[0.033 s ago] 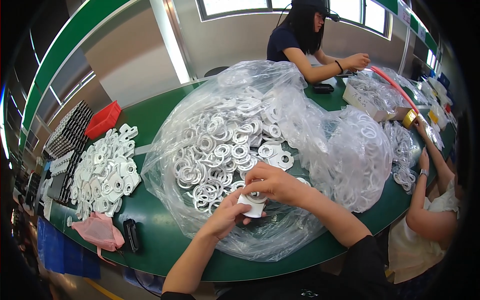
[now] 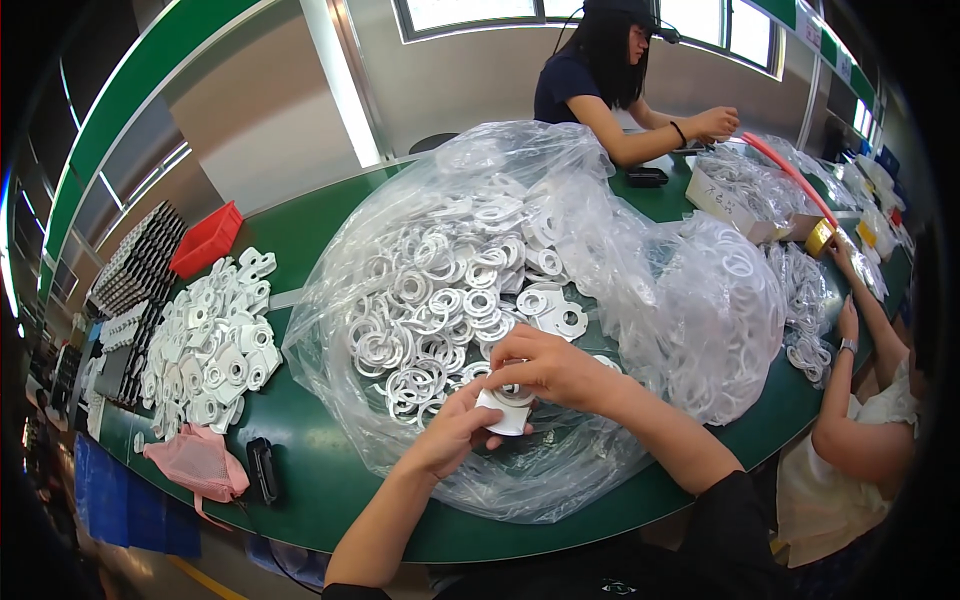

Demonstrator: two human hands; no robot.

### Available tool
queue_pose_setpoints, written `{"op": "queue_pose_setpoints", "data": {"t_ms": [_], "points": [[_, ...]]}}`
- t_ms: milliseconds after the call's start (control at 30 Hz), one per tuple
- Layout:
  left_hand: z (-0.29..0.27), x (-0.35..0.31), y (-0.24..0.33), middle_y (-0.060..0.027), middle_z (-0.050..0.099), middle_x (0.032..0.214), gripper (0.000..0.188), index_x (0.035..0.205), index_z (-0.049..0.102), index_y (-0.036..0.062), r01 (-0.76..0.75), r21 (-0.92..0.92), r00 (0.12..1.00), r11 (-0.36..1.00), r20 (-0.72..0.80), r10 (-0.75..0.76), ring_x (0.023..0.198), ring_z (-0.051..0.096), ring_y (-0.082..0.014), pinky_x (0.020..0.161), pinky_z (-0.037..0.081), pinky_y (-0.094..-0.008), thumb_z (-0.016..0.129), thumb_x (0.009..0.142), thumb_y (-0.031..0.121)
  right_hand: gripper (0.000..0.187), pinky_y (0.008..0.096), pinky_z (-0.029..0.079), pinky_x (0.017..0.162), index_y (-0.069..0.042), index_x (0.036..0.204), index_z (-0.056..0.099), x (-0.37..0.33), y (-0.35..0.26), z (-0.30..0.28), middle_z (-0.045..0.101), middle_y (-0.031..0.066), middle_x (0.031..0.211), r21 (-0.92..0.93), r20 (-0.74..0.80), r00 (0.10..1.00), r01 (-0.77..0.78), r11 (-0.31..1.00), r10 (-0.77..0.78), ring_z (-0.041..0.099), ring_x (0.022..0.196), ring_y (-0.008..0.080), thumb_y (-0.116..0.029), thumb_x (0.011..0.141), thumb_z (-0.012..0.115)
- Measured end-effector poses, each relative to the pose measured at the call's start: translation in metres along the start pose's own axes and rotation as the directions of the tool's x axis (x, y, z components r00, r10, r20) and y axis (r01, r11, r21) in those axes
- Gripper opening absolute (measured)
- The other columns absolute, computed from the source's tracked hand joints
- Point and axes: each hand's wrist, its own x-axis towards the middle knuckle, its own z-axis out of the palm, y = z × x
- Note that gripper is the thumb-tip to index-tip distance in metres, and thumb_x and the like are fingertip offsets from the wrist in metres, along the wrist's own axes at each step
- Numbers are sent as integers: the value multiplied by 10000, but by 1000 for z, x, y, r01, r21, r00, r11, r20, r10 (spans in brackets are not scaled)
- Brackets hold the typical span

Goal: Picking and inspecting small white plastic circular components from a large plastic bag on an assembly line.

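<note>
My left hand (image 2: 450, 435) holds a white plastic part (image 2: 503, 414) low over the near side of the clear plastic bag (image 2: 335, 290), thumb on its front. The part has a flat lower body and a ring-shaped upper section. My right hand (image 2: 548, 372) reaches over from the right, its fingers closed on that ring-shaped section. Whether the ring is a separate piece is hidden by the fingers. Just beyond both hands, many loose white plastic rings (image 2: 410, 285) lie heaped on the spread bag. Some flat white plates with round holes (image 2: 553, 311) lie among them.
White plates (image 2: 205, 345) are piled at left, beside a red bin (image 2: 207, 240) and stacked dark trays (image 2: 140, 255). A pink pouch (image 2: 200, 463) and black case (image 2: 262, 470) lie near the left edge. Two people work at the green table (image 2: 300, 515), one far, one right.
</note>
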Motion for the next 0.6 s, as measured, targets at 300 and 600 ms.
{"op": "queue_pose_setpoints", "data": {"t_ms": [300,600], "points": [[-3,1,-5,-132,608,1079,391,1274,376,10,-3,-17,999,1000,41,4,838,657,-174,473,399,-172,468,908,111,411,313,471,784,-104,1009,652,1,0,-3,573,35,967,53,46,994,94,994,-97,530,951,230,40,625,639],[7,-1,-7,-98,624,992,348,1238,416,0,-139,134,981,981,-119,155,767,656,-156,584,482,-209,480,910,98,161,291,469,727,-47,944,665,3,-3,0,622,68,883,138,-205,976,-43,989,71,578,850,213,-61,784,661]]}}
